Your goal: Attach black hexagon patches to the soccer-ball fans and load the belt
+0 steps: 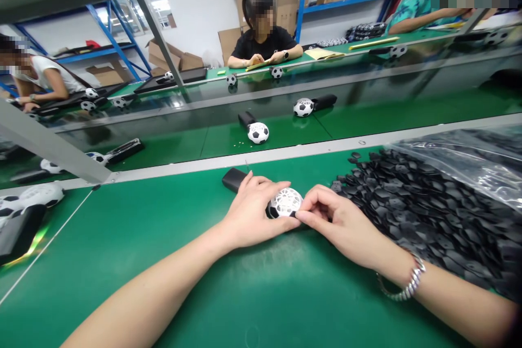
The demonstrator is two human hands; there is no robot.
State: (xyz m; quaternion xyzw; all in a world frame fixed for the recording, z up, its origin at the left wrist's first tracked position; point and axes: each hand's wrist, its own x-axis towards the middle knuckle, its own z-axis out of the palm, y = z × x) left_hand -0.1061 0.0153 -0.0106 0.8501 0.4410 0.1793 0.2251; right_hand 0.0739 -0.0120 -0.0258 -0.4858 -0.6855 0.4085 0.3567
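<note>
On the green bench, a white soccer-ball-shaped piece [286,202] with black patches lies between my hands. My left hand [255,206] is wrapped round its left side, thumb along the near edge. A black handle [234,179] sticks out behind that hand and seems to belong to the ball. My right hand [332,215] pinches thumb and forefinger together at the ball's right edge. A dark bit shows at those fingertips; whether it is held or part of the ball I cannot tell. To the right lies a big heap of small flat black pieces [424,212].
A clear plastic bag [468,166] partly covers the heap. Beyond a metal rail [196,162] runs a green conveyor [187,133] carrying ball pieces with handles [258,132]. At left, more ball pieces [35,198] lie by a metal post [61,147]. Several people sit across the line.
</note>
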